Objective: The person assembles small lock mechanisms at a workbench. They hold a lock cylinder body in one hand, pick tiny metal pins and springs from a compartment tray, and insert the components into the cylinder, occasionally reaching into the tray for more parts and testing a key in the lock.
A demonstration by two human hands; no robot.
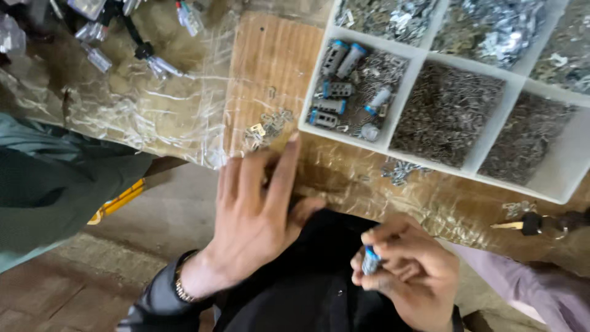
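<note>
My left hand [255,215] reaches toward the table edge with its fingers apart, holding nothing. Its fingertips are close to a small pile of loose metal clips [267,127] on the bare wood. My right hand [402,270] is low at the front, closed around a small grey connector with a blue end [370,259]. Just beyond both hands stands a white divided tray [410,92]. Its nearest compartment holds several grey connectors with blue ends [344,83] on a bed of small metal parts.
The other tray compartments hold heaps of dark and shiny metal terminals [447,110]. Crinkled clear plastic sheet [153,104] covers the table at left, with clear connectors and black wires [144,49] on it. A key [522,224] lies at right. Another person's green sleeve [55,178] is at left.
</note>
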